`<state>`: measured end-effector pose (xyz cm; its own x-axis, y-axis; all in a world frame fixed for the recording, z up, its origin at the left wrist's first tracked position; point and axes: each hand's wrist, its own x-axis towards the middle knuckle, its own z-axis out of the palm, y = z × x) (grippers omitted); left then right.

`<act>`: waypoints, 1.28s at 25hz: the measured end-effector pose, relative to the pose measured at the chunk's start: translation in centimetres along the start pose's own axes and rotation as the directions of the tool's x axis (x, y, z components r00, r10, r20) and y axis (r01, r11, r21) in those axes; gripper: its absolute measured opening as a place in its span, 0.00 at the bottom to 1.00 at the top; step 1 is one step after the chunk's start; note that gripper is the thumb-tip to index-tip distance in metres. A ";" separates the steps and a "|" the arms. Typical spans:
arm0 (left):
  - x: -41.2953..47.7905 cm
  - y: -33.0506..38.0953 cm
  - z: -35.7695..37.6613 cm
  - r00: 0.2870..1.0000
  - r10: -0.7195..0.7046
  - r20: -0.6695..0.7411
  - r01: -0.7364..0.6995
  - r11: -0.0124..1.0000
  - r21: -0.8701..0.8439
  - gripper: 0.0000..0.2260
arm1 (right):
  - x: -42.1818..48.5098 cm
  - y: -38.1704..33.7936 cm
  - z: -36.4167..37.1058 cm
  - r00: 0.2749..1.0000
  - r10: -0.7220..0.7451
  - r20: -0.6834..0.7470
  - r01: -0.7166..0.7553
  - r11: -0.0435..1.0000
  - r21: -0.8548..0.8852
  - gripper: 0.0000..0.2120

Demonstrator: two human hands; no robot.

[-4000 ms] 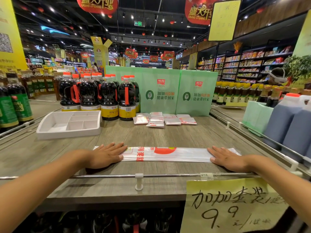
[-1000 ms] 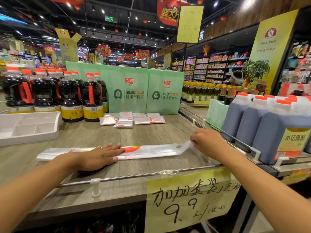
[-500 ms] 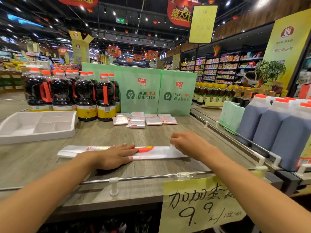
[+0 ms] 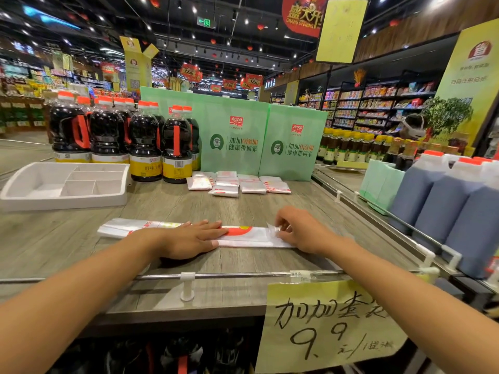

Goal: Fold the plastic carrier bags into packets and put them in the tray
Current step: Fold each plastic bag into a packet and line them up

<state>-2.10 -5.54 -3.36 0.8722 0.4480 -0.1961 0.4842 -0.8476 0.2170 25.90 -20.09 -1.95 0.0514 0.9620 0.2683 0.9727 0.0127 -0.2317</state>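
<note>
While left hand (image 4: pixel 189 240) flat on bag (image 4: pixel 251 238), right hand (image 4: pixel 302 230) pinches end; hands apart.

White bag strip (image 4: pixel 251 237) flat near centre, right end turned up; folded packets (image 4: pixel 237 184) far centre; divided tray (image 4: pixel 64 203) far left.

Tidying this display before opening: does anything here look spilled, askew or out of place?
Nothing spilled. The folded packets lie in a loose, uneven cluster beside the green bags, not in the white tray, where none show. The handwritten price sign hangs tilted.
</note>
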 end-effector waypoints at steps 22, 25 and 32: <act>-0.6 0.5 -0.2 0.999 -0.008 0.038 0.006 0.999 0.049 0.24 | -2.9 2.0 -1.1 0.851 -0.002 0.525 -0.016 0.999 0.031 0.26; -0.5 0.4 -0.1 0.999 -0.009 0.043 0.007 0.998 0.055 0.24 | -2.8 1.9 -0.9 0.840 0.005 0.542 0.014 0.999 -0.032 0.27; -0.1 -0.7 -0.1 0.994 -0.079 0.070 0.073 0.993 0.091 0.31 | -2.7 1.7 -1.1 0.817 0.020 0.576 0.034 0.996 -0.082 0.28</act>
<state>-2.56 -4.99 -3.39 0.8241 0.4928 -0.2794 0.5381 -0.8351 0.1141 27.65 -23.00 -2.06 -0.0694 0.9435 -0.3241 0.9892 0.0231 -0.1446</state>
